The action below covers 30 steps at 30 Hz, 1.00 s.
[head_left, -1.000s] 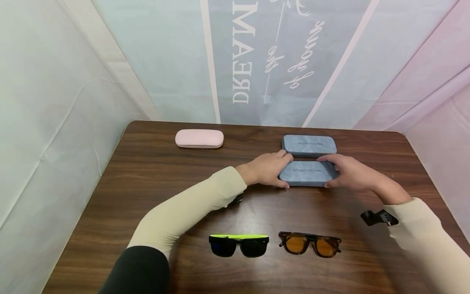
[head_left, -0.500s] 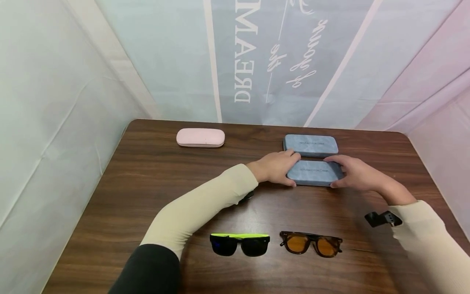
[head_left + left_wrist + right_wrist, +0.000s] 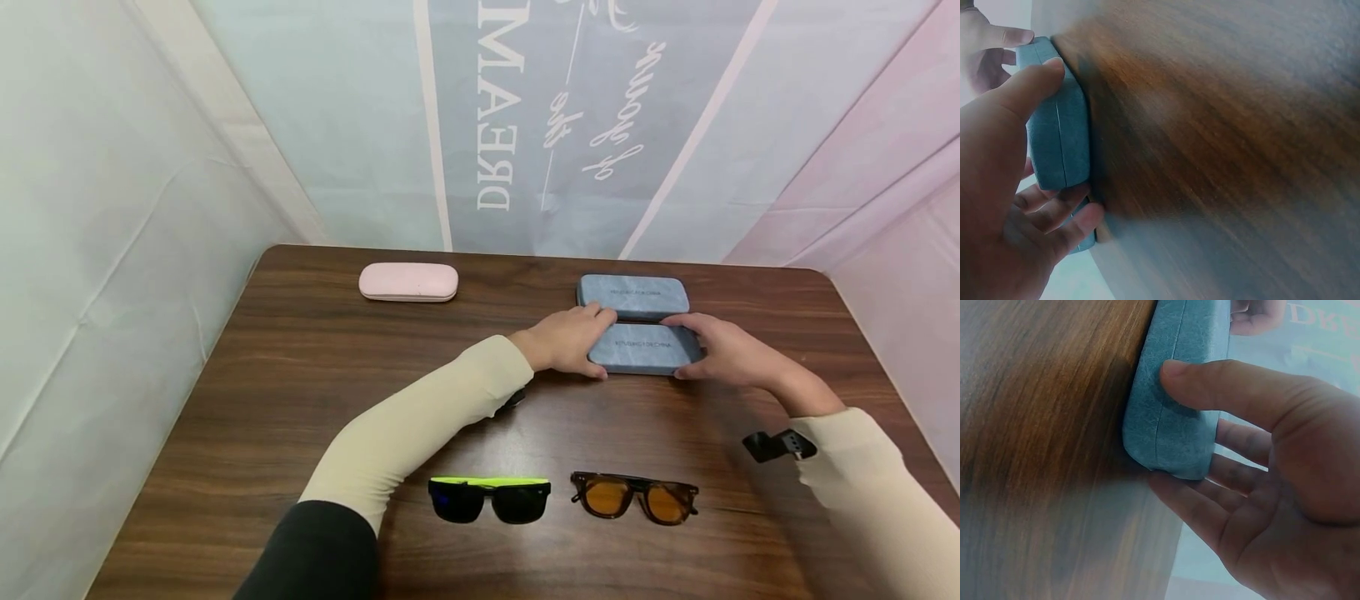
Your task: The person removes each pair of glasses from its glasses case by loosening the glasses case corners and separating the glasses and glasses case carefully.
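In the head view a blue glasses case lies closed on the table, just in front of a second blue glasses case. My left hand grips the nearer case by its left end; my right hand holds its right end. The left wrist view has the left thumb pressed on the front side of the held case, with other fingers around its end. Likewise, the right thumb presses the front side of the case in the right wrist view, fingers curled behind its end.
A pink glasses case lies at the table's back left. Nearer the front are black sunglasses with a lime-green strip and tortoiseshell glasses with orange lenses. Fabric backdrops border the wooden table.
The nearer blue case has slid to the right with both hands on it, then slightly back toward the far blue case. The glasses and the pink case have stayed put.
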### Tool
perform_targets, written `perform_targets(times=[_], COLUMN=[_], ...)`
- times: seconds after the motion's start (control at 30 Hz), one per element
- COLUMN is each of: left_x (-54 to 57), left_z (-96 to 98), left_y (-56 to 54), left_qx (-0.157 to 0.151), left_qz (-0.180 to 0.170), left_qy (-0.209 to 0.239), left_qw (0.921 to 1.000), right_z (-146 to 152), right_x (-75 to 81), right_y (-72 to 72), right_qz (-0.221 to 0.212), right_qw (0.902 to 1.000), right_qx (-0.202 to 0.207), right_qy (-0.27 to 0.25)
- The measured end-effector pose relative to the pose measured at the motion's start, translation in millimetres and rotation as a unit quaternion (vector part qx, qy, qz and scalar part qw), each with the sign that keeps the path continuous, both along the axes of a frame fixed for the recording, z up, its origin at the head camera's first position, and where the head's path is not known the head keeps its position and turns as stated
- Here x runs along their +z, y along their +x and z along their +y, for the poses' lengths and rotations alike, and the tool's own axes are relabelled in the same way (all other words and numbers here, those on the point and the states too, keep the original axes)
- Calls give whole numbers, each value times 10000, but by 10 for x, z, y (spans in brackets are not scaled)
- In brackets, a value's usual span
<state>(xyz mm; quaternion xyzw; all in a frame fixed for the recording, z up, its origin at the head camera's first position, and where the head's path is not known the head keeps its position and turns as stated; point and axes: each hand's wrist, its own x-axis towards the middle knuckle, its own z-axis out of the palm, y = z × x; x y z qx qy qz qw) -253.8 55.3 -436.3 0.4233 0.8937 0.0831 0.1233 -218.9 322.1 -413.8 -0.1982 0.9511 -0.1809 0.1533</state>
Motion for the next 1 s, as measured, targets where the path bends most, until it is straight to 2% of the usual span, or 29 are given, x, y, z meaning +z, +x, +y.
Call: perform_targets(times=[0.5, 1.0], left_x=[3, 10], left_z=[24, 39], left_y=[-32, -49], left_qx=[124, 66], left_qz=[-94, -67], left_qy=[-18, 7], left_qw=[9999, 10000], right_z=[6, 15], right_x=[14, -3], right_y=[-16, -3], right_qz=[-64, -43], right_qw=[10000, 10000], right_qx=[-36, -69], right_qy=[-40, -38])
